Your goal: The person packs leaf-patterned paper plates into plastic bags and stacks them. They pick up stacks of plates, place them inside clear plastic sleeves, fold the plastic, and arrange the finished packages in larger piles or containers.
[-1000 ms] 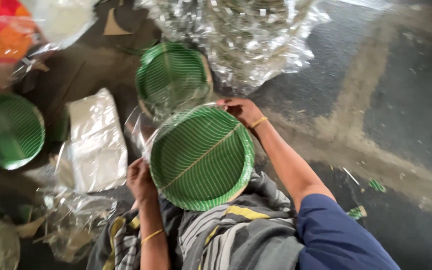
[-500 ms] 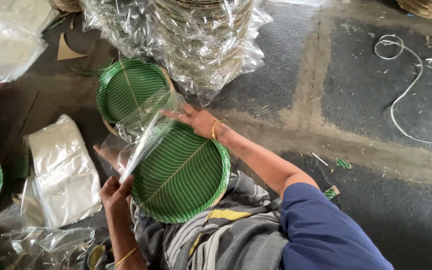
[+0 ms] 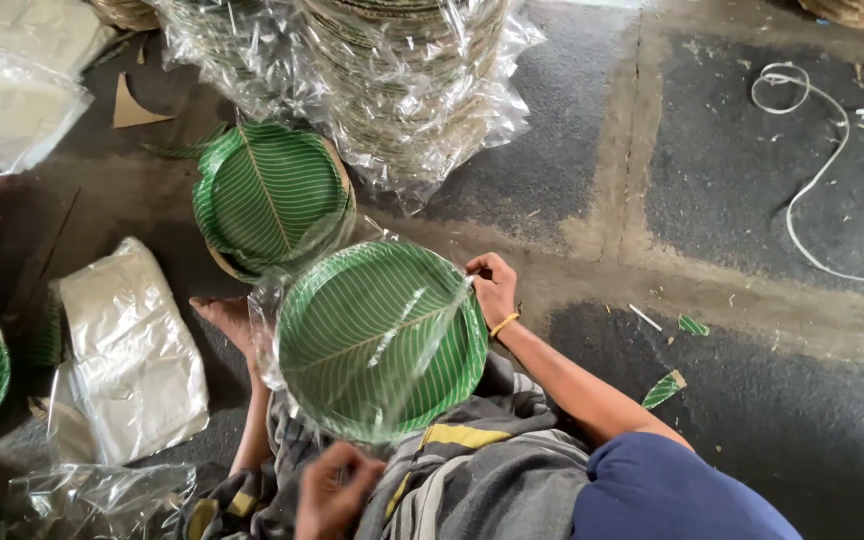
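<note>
Green leaf-patterned plates (image 3: pixel 377 340), stacked and partly sheathed in a clear plastic bag (image 3: pixel 270 330), are held over the person's lap, tilted toward the camera. The right hand (image 3: pixel 492 288) is set against the upper right rim of the stack; its fingers (image 3: pixel 480 270) are curled together and pinched on the edge of the plastic film there, just beside the rim. The left hand (image 3: pixel 335 492) is seen low in the picture, just below the bottom rim of the stack; its fingers are bent inward, but whether they are clamped on the film cannot be told. A bare foot (image 3: pixel 224 318) is seen at the left edge of the stack, behind the loose plastic.

On the floor (image 3: pixel 732 190), a second stack of green plates (image 3: pixel 270 195) is seen beyond the held one, near a tall wrapped bundle of plates (image 3: pixel 392 80). A pile of flat plastic bags (image 3: pixel 127 350) lies to the left, and a white cord (image 3: pixel 812 160) lies well apart at the right.
</note>
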